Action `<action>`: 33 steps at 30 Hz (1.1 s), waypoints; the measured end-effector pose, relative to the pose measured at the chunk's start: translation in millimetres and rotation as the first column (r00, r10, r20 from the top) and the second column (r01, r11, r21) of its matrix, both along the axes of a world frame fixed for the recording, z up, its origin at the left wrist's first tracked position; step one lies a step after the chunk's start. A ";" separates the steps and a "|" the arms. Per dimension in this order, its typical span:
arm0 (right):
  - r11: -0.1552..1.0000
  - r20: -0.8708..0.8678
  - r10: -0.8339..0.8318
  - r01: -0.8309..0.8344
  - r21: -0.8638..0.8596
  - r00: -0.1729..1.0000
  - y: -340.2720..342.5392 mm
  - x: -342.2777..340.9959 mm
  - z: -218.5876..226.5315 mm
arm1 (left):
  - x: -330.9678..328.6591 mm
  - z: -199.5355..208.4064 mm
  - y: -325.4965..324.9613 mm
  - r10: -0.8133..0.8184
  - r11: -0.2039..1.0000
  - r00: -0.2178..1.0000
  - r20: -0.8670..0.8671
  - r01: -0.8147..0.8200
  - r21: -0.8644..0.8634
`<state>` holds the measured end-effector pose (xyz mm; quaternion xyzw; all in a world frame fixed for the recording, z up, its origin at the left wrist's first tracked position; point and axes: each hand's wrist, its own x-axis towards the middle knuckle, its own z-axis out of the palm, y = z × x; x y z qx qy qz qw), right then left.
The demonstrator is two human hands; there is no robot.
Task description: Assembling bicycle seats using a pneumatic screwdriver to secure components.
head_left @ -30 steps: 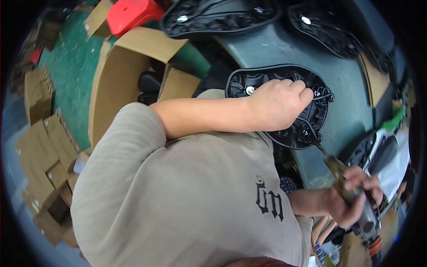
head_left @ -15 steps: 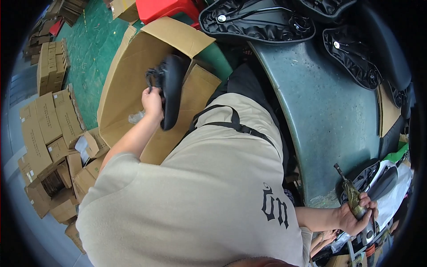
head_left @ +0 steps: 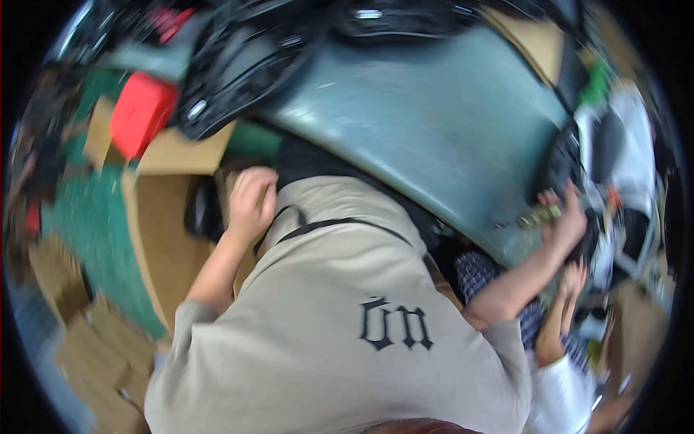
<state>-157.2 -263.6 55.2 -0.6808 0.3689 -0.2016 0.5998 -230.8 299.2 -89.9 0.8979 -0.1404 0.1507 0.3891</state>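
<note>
Surface (head_left: 434, 123): big grey-green top, mostly bare in front of me; black moulded parts (head_left: 238, 65) piled at its far edge, blurred.

Cardboard box (head_left: 163, 239), open, on floor at my left. Black part (head_left: 202, 210) sits inside at its upper rim, just beside my L hand (head_left: 251, 197). L grip: fingers curled loose, not closed on anything I can make out; touching or only near the part, can't tell.

R hand (head_left: 565, 220) at surface's right edge, grip closed on a small brass-coloured tool (head_left: 538, 215), tip pointing left over the surface.

Progress (judgement): one part boxed; several black parts left on far edge, so well short of done.

Around: red container (head_left: 141, 116) beyond box; green floor mat (head_left: 79, 224); flat cartons (head_left: 94, 354) lower left. Another person's hand (head_left: 571, 286) close under my R forearm, plus clutter at right, crowds that side. My own torso blocks view of near edge.
</note>
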 end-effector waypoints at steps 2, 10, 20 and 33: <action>0.993 -0.014 0.122 -0.122 -0.004 0.992 6.4 7.9 -8.7 | 16.0 10.8 -29.0 -0.196 0.981 0.978 0.071 0.195 0.017; 0.984 -0.071 0.065 -0.076 -0.162 0.995 23.7 -5.0 16.7 | 94.1 58.1 -130.3 -0.625 0.771 0.748 0.226 0.636 0.027; 0.910 -0.430 0.182 -0.317 -0.266 0.884 44.3 17.3 1.4 | 107.4 64.0 -165.7 -0.723 0.662 0.653 0.225 0.748 -0.047; 0.711 0.161 0.687 -0.701 0.052 0.709 112.0 -43.1 70.3 | 144.5 64.3 -188.8 -0.583 0.810 0.812 -0.039 0.577 -0.099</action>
